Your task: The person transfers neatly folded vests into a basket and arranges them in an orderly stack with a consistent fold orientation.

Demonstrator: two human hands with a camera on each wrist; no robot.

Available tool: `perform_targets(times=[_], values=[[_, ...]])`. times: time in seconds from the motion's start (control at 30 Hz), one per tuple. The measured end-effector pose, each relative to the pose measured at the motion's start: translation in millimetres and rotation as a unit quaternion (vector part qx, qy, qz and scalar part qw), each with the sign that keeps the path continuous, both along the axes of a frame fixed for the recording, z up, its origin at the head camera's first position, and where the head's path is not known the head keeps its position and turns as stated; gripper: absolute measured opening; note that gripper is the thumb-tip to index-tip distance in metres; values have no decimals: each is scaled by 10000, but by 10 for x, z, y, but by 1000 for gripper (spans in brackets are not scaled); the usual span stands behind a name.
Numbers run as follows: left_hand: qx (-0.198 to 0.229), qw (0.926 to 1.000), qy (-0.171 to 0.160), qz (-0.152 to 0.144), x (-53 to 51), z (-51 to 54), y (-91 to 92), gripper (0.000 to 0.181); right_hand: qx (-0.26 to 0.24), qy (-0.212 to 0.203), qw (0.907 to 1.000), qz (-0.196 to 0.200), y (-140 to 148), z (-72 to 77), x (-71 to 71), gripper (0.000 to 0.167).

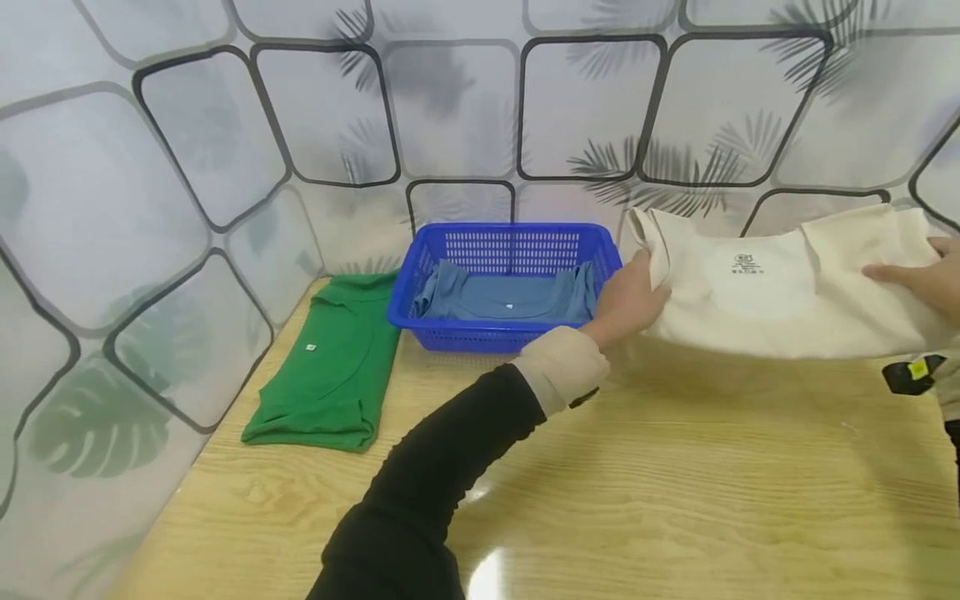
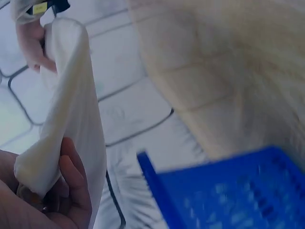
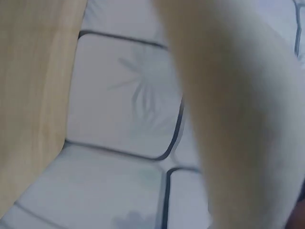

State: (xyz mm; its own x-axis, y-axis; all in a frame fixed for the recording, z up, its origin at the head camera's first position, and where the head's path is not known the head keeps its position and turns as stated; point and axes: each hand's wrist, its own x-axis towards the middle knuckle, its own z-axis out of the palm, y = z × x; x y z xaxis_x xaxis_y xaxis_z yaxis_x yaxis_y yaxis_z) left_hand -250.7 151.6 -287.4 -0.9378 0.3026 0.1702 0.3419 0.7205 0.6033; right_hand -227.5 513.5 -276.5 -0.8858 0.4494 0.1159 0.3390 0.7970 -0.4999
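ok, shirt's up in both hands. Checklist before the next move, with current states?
1. Left hand grips the white shirt: ok, at the end nearer the basket.
2. Right hand grips the other end: ok.
3. White shirt off the table: ok, looks lifted.
4. White shirt over the basket, if that's the target: not ok, it's to the right.
5. Basket free of other shirts: not ok, blue shirt inside.
6. White shirt's hidden layers neat: cannot tell.

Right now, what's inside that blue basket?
A folded blue garment lies inside the blue basket. Anything beneath the garment is covered, so I cannot tell whether something else lies under it.
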Motion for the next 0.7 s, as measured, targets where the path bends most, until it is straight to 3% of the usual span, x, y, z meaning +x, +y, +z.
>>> perform_targets(times=[0.1,0.2,0.4,0.7], values=[[202,9995,-166,155,-111,75,-215,44,177,124,9993,308,-226,123,-55,78],[446,9981,-355,229,-220,125,-457,45,345,298,9975,544,-498,218,-125,73],[686,9965,-434,193,-414,173,-937,42,-79,696,9924,1007,-975,357,-288,61],[1022,9931,-457,352,-561,141,-1552,48,-387,736,9806,1773,-1546,345,-510,51]])
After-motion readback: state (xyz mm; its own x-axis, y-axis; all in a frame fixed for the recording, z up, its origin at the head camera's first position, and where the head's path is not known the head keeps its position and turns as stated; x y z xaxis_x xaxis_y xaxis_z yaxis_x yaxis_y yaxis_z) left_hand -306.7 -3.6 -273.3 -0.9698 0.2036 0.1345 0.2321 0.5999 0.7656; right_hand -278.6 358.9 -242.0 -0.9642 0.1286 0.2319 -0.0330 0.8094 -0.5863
